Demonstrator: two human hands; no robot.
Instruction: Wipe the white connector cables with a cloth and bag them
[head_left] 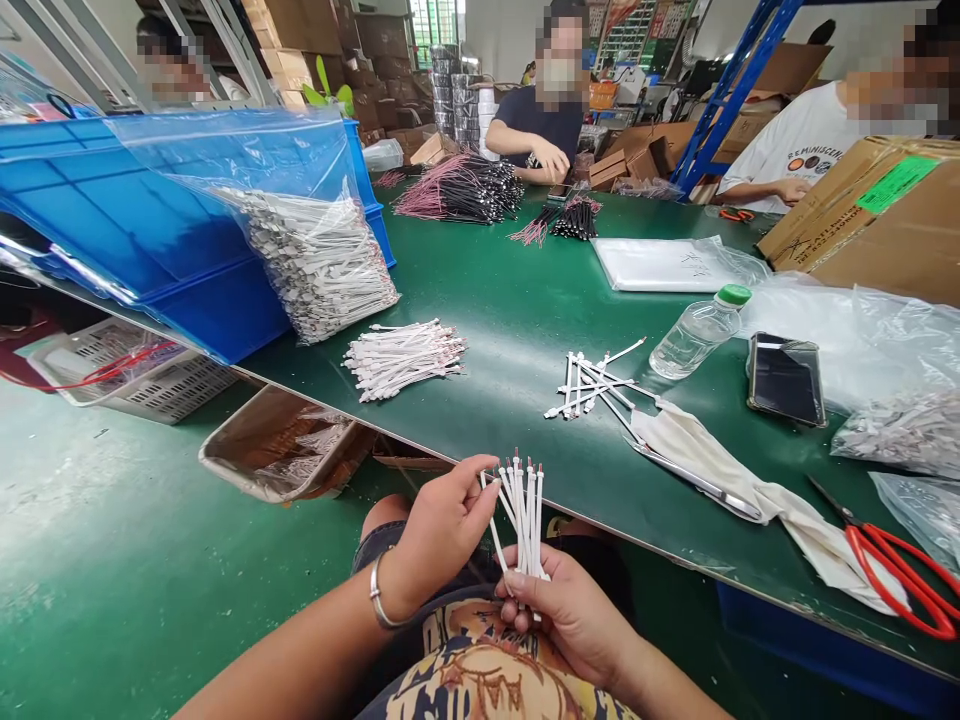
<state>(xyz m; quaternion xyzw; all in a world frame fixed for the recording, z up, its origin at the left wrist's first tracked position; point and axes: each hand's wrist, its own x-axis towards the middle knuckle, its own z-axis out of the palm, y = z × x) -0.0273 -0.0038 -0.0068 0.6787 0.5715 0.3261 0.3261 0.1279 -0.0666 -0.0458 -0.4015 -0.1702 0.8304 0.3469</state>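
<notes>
Over my lap, my right hand [559, 600] is closed around the lower ends of a bundle of thin white cables [531, 520] with small reddish tips, fanned upward. One white cable [493, 525] leans left from the bundle, and the thumb and forefinger of my left hand [442, 525] pinch its upper end. Ahead on the green table [495, 300] lies a neat pile of similar white cables [405, 358]. A looser, crossed heap of white cables [592, 383] is to the right of it.
Tweezers [697, 480] rest by a white cloth [705, 460]; red-handled scissors [892, 570], a phone [786, 378] and a water bottle [694, 335] lie to the right. At left, a bag of white cables [322, 260] leans on a blue bin [202, 290]. Co-workers sit across the table.
</notes>
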